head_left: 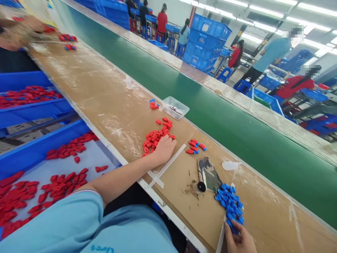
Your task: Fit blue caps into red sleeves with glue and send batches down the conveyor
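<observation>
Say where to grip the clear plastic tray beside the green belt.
The clear plastic tray: pinch opposite walls at the rim, probably from above. It is open-topped and upright, and red pieces lie close on its near side. Keep it level; small parts sit inside.

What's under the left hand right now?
Red pieces show beside and beyond the left hand; whatever lies directly beneath it is covered, so I can't tell what's there.

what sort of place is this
Most likely a factory assembly floor: a long green conveyor belt runs beside the workbench, small red parts lie in heaps, and stacked blue crates stand near other seated workers.
</observation>
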A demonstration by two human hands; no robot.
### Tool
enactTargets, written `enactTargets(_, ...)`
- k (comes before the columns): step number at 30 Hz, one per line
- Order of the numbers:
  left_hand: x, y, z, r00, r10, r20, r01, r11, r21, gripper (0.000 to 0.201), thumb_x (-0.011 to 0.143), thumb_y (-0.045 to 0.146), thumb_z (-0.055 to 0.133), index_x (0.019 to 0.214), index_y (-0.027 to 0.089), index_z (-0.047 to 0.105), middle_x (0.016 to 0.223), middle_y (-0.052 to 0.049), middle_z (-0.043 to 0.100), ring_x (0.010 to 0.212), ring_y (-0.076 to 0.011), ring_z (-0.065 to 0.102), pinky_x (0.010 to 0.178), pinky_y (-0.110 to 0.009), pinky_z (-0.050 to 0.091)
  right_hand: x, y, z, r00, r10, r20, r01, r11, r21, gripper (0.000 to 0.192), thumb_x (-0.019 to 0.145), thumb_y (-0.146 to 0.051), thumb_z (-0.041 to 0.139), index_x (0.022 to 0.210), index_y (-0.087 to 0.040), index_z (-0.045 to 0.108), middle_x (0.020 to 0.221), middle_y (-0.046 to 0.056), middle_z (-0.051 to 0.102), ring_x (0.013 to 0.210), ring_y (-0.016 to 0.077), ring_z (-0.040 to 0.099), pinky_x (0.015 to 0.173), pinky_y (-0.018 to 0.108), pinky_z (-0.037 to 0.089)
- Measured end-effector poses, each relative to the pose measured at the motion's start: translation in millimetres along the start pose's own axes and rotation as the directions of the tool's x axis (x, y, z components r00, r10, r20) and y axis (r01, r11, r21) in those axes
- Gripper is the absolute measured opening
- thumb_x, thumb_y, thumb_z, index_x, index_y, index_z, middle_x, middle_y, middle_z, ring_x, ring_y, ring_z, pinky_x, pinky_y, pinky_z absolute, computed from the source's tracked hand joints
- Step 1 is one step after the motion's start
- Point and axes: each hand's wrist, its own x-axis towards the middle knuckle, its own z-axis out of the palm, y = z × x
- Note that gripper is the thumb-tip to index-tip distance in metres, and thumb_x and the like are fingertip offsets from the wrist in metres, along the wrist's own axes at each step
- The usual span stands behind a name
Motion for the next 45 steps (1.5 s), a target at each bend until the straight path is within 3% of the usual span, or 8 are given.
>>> enactTargets(4,-18,2,0.2,0.974,0.155,-0.167,-0.197,0.941,-0.276,0.027,0.086,0.005,0.045,0.107,0.013,0.059,0.104,-0.012,0.063,0.099,-0.0245,0.055,0.090,-0.039,0.045,-11,-23,-9,0.998,-0.001,-0.061,0.018,0.960,0.281,0.053,0.071,-0.059,0.066,0.101,-0.016,0.068,0.078,0.006,0.066,0.068,0.0192,0.063,0.063,0.033,0.054)
enactTargets(7,-42,13,7.0,0.944,0.255,-0.208,-0.329,0.729,-0.600,0.022,0.088,0.014,0.046,0.105,0.017,0.060,0.100,-0.007,0.065,0.091,-0.0198,0.059,0.084,-0.033,0.049,-17,-43,-7,0.995,-0.078,-0.060,0.097,0.875,0.474,0.041,0.073,-0.051,0.070,0.097,-0.018,0.068,0.090,0.008,0.063,0.077,0.0184,0.064,0.068,0.033,0.056)
enactTargets(11,-76,35,22.4,0.953,0.291,-0.084,-0.214,0.449,-0.867,0.020,0.086,0.016,0.047,0.101,0.017,0.061,0.096,-0.006,0.066,0.089,-0.0167,0.061,0.082,-0.029,0.052,-21,-65,2,0.996,-0.084,0.008,0.062,0.786,0.616,0.031,0.073,-0.041,0.074,0.094,-0.020,0.065,0.091,0.007,0.063,0.083,0.0187,0.066,0.073,0.033,0.058)
enactTargets(17,-93,53,39.7,0.953,0.300,0.040,-0.049,0.284,-0.958,0.015,0.082,0.013,0.052,0.094,0.014,0.061,0.093,-0.007,0.063,0.087,-0.0162,0.061,0.081,-0.029,0.053,-20,-84,5,0.980,-0.200,-0.005,0.174,0.840,0.514,0.022,0.075,-0.037,0.073,0.086,-0.020,0.065,0.082,0.005,0.065,0.074,0.0165,0.063,0.066,0.029,0.055)
enactTargets(27,-94,52,40.5,0.941,0.331,0.069,-0.037,0.305,-0.951,0.015,0.083,0.011,0.052,0.093,0.015,0.063,0.093,-0.006,0.065,0.086,-0.0153,0.061,0.081,-0.027,0.052,-11,-93,10,0.968,-0.237,0.080,0.162,0.840,0.518,0.027,0.081,-0.041,0.067,0.097,-0.019,0.065,0.093,0.008,0.065,0.082,0.0181,0.065,0.073,0.031,0.057)
enactTargets(33,-94,50,38.9,0.940,0.340,0.028,-0.113,0.387,-0.915,0.026,0.086,0.013,0.048,0.109,0.017,0.061,0.104,-0.008,0.066,0.094,-0.0178,0.060,0.085,-0.030,0.049,-5,-111,6,0.937,-0.344,0.063,0.300,0.884,0.358,0.024,0.086,-0.038,0.060,0.101,-0.021,0.068,0.095,0.008,0.071,0.082,0.0184,0.069,0.074,0.032,0.058)
enactTargets(40,-93,50,36.8,0.936,0.347,0.055,-0.110,0.438,-0.892,0.018,0.082,0.015,0.058,0.099,0.018,0.063,0.090,-0.004,0.065,0.079,-0.0158,0.058,0.076,-0.027,0.047,6,-130,0,0.789,-0.614,-0.005,0.614,0.788,0.051,0.022,0.092,-0.036,0.054,0.099,-0.024,0.071,0.089,0.005,0.074,0.084,0.0194,0.066,0.077,0.033,0.049)
enactTargets(45,-92,50,37.9,0.936,0.345,0.066,-0.090,0.417,-0.904,0.019,0.079,0.012,0.059,0.098,0.017,0.064,0.085,-0.003,0.064,0.078,-0.0154,0.057,0.072,-0.025,0.045,12,-127,2,0.723,-0.691,-0.019,0.690,0.723,-0.041,0.020,0.093,-0.033,0.054,0.101,-0.024,0.071,0.083,0.003,0.074,0.076,0.0186,0.063,0.075,0.033,0.042)
